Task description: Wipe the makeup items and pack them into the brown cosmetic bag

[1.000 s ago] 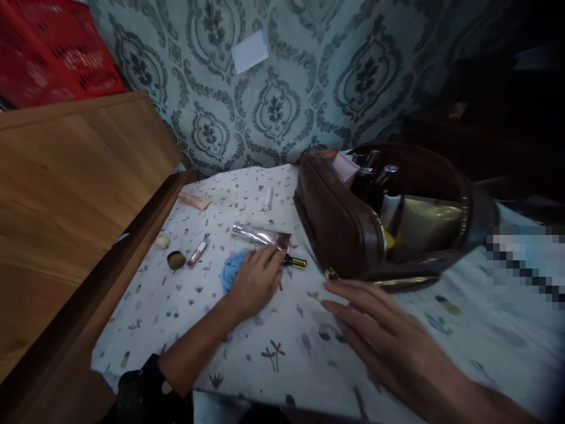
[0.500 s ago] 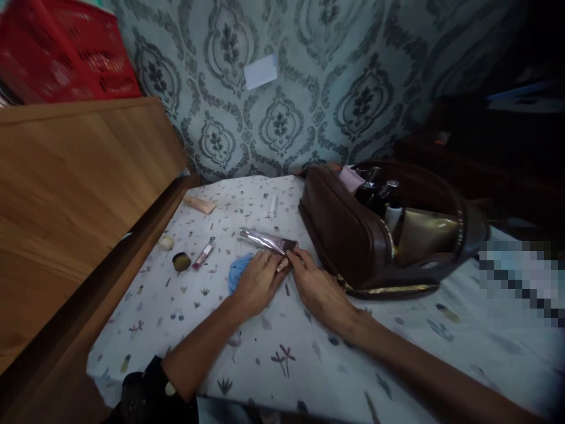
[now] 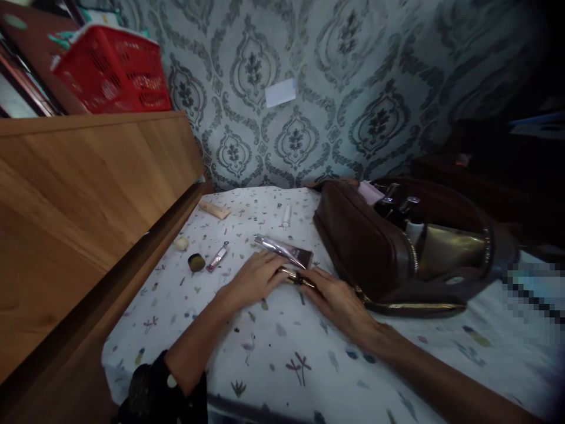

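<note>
Between my two hands lies a slim gold-and-black cosmetic tube [image 3: 292, 275], perhaps a lipstick or mascara. My left hand [image 3: 261, 274] pinches its left end. The fingers of my right hand [image 3: 335, 297] close on the right end. Just beyond them a silver squeeze tube with a brown end [image 3: 286, 249] rests on the cloth, close to both hands. To the right of my right hand stands an unzipped brown leather bag [image 3: 353, 235], with bottles [image 3: 408, 205] and a gold pouch [image 3: 452, 250] inside.
On the patterned tablecloth [image 3: 265, 377] lie a beige tube [image 3: 214, 209], a white tube [image 3: 286, 216], a lip gloss [image 3: 218, 257], a round dark-gold item [image 3: 196, 262] and a small cream-coloured piece [image 3: 182, 243]. A wooden panel [image 3: 101, 176] borders the left, with a red basket [image 3: 123, 70] above. Patterned wall behind.
The view has shifted, so things sit lower and further right. My hands have drawn slightly apart, showing more of the gold-and-black tube. The blue item by my left hand no longer shows.
</note>
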Tool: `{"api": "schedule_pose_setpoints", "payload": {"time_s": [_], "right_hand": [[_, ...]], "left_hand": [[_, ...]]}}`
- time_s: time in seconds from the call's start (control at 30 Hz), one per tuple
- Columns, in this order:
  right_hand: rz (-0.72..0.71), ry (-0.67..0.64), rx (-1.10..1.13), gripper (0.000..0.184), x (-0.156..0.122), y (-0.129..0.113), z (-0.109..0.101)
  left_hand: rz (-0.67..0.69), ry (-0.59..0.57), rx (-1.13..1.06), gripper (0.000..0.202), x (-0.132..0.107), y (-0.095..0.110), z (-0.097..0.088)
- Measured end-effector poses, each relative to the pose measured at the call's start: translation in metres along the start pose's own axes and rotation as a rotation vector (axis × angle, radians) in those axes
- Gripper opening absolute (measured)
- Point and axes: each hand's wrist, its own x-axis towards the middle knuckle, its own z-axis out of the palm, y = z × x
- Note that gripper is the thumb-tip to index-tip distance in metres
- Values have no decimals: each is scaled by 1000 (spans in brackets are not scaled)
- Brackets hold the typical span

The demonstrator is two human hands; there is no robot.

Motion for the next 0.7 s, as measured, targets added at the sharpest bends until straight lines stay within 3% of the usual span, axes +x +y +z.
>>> {"api": "schedule_pose_setpoints", "payload": {"time_s": [0.13, 0.23, 0.3, 0.47, 0.5, 0.6, 0.7], "right_hand": [[-36, 41, 37, 27, 0, 1, 0], [-22, 70, 83, 26, 2, 0, 0], [7, 76, 114, 23, 2, -2, -1], [46, 87, 225, 21, 3, -7, -4], [48, 89, 265, 21, 3, -7, -4], [72, 70, 394, 23, 3, -5, -2], [112, 61, 488, 19, 1, -4, 0]], "left_hand": [[-153, -228, 158, 59, -11, -11, -23], [-189, -343, 123, 33, -15, -17, -32], [-172, -313, 105, 16, -13, -13, -32], [-47, 98, -88, 27, -1, 15, -6], [4, 102, -111, 28, 1, 19, 2], [100, -32, -61, 36, 5, 22, 22], [96, -89, -19, 40, 5, 15, 26]]}}
